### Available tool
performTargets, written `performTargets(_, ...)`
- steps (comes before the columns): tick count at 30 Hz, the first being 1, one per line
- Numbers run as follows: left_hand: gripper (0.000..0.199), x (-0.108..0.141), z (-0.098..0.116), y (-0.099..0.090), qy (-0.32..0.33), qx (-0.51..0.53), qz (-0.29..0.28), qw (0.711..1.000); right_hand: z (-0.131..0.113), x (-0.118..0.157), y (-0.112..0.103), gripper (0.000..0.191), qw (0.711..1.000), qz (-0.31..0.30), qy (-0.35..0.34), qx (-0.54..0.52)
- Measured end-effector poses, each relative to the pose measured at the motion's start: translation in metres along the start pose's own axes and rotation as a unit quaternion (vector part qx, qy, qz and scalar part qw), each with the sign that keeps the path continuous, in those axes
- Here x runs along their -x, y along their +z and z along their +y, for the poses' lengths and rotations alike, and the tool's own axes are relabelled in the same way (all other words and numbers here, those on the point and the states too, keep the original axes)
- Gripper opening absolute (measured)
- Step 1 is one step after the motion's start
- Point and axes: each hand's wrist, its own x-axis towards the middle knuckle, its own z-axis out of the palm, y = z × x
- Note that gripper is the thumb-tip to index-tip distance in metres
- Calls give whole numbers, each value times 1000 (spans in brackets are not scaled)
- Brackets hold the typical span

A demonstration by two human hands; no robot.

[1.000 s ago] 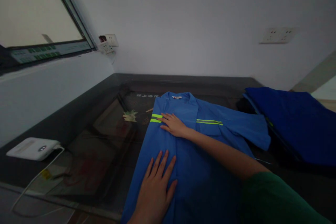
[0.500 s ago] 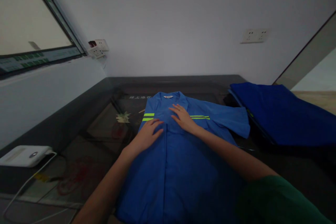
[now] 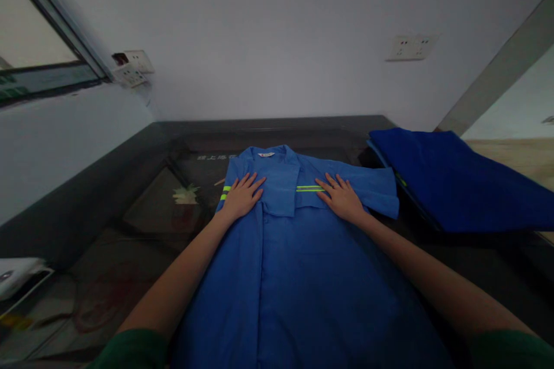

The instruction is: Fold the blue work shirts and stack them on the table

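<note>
A blue work jacket (image 3: 298, 277) with yellow-green stripes lies spread on the dark table, its collar toward the wall. One sleeve (image 3: 367, 183) stretches out to the right; on the left side no sleeve shows. My left hand (image 3: 243, 196) rests flat on the left chest beside the stripes, fingers spread. Across the chest, my right hand (image 3: 341, 197) lies on the striped part near the base of the right sleeve, its fingers also apart. Neither hand grips the cloth.
A folded stack of darker blue cloth (image 3: 459, 184) sits on the table's right side. At the left edge is a white device (image 3: 19, 274) with a cable. The wall (image 3: 268, 40) with sockets (image 3: 411, 48) rises behind the dark table (image 3: 142, 230).
My right hand has moved right, from near the collar to the striped right chest. My left hand now lies flatter with its fingers spread. The view has shifted slightly.
</note>
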Motion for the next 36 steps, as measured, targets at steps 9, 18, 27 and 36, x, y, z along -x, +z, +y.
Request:
performTargets(9, 51, -38, -16, 10, -8, -13, -1, 1000, 17, -44, 0, 54, 1000, -16, -19, 5)
performTargets(18, 52, -83, -28, 17, -6, -7, 1, 1000, 29, -82, -1, 52, 1000, -4, -22, 0)
performTargets(27, 51, -76, -23, 15, 29, -7, 125, 992, 17, -46, -18, 46, 995, 83, -35, -30)
performTargets(36, 42, -124, 104, -24, 167, 43, 154, 973, 50, 167, -63, 26, 957, 44, 32, -284)
